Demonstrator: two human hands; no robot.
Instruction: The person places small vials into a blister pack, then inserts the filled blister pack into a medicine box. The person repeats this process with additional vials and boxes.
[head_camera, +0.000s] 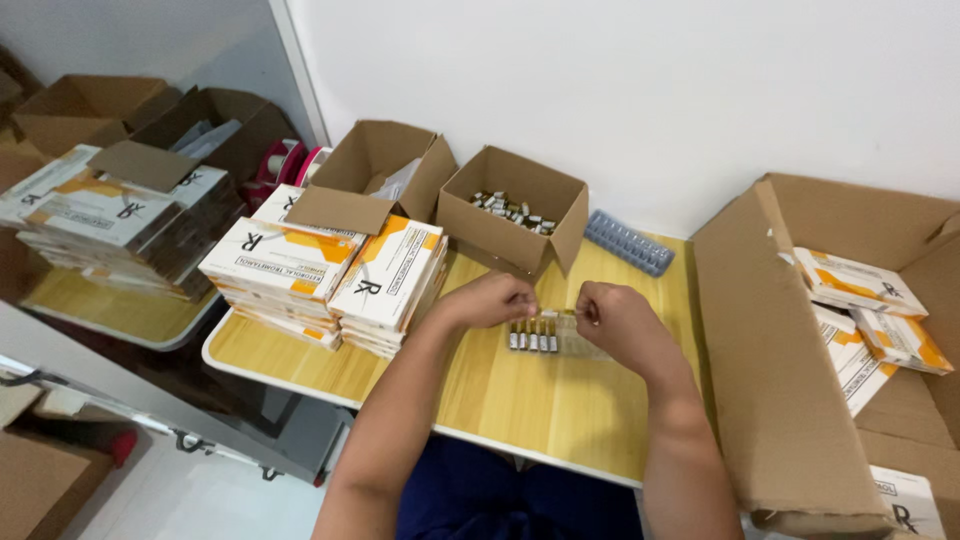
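**Both hands at a row of small amber vials**

We see a short row of small vials (531, 335), dark amber with pale caps, seated side by side in a clear plastic tray (578, 338) that is hard to make out against the wood. The row runs left to right across the bench (520, 400); each vial's long axis points away from us, toward the wall.

Our left hand (492, 299) sits just above the row's left end, fingers curled shut and pinching at the vial tops. Our right hand (618, 318) is at the tray's right side, fingers closed in a loose fist; what they grip we cannot tell.

The bench is pale yellow wood with a white edge, set against a white wall. Behind the vials stands an open carton (512, 210) holding more loose vials. Left of them are stacks of white-and-orange flat boxes (330, 270); right of them, a large cardboard box (800, 350) lying open.
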